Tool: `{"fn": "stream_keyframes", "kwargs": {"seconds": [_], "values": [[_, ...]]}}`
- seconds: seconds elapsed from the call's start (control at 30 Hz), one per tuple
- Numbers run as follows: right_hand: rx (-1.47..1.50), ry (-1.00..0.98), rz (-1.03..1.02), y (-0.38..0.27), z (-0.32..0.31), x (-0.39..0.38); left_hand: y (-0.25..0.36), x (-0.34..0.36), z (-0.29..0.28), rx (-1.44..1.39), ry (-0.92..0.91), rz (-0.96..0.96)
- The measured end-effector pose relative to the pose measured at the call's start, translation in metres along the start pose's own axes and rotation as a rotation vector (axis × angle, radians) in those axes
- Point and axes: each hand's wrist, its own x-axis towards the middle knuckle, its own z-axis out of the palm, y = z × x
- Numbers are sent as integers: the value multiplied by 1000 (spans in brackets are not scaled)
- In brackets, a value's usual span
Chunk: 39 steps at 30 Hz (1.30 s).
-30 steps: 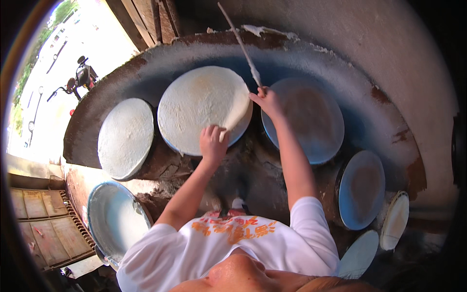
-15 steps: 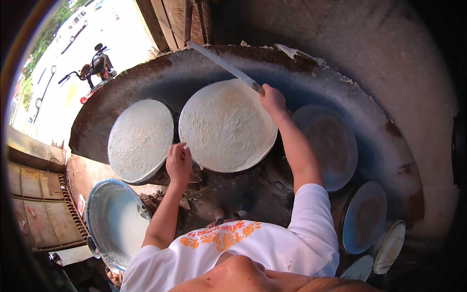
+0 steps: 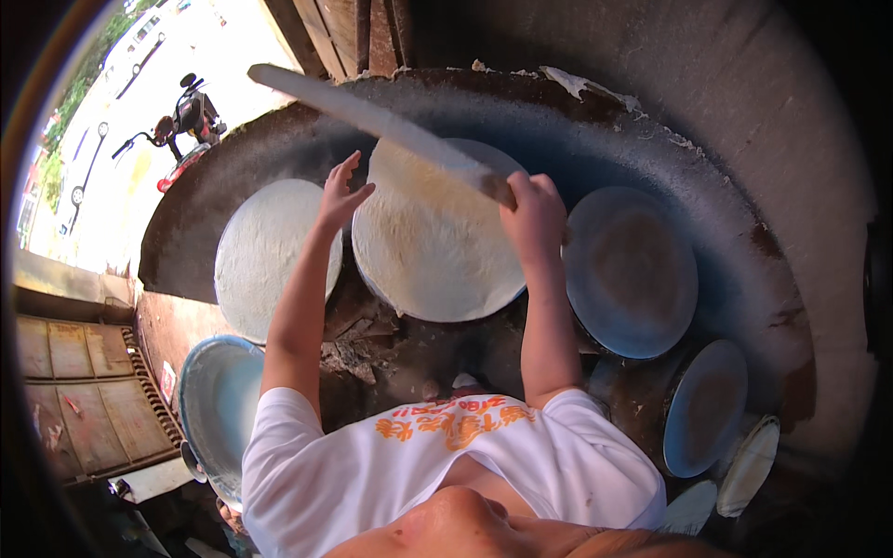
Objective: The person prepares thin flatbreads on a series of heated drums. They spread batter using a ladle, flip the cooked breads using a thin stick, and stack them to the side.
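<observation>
My right hand (image 3: 537, 212) is closed round the handle end of a long, flat, pale spatula (image 3: 372, 119). The blade slants up and to the left, passing over the far part of the middle round griddle. A thin, pale crepe (image 3: 446, 256) covers that griddle, yellower at its far side. Beside its left edge my left hand (image 3: 344, 193) is raised, fingers apart and holding nothing. To the left, partly behind my left forearm, a second whitish crepe (image 3: 265, 256) lies on another round griddle.
Right of my right arm are a bare round griddle (image 3: 642, 279) and another (image 3: 707, 409). A blue-rimmed basin (image 3: 191, 400) with whitish residue stands lower left. A curved, dusty wall (image 3: 521, 91) borders the griddles; a red motorbike (image 3: 191, 121) stands outside.
The spatula has swung left and risen, now crossing over the middle crepe. My left hand has moved up from the griddle's near left edge, and its fingers have spread.
</observation>
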Motion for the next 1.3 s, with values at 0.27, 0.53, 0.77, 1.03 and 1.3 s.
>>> {"fn": "stream_keyframes", "kwargs": {"seconds": [0.27, 0.53, 0.77, 1.03, 1.3], "values": [[271, 107, 32, -2, -30, -11, -22, 14, -43, -651, -398, -238], [969, 516, 691, 28, -92, -51, 105, -53, -49, -220, -132, 31], [1359, 928, 1285, -22, 11, -222, 188, -55, -22, 159, -59, 390], [1558, 1191, 1408, -4, 49, -197, 228, -30, -4, 307, -164, 370], [1456, 1080, 1600, 5, 44, -156, 249, -47, -27, 247, -82, 277]]}}
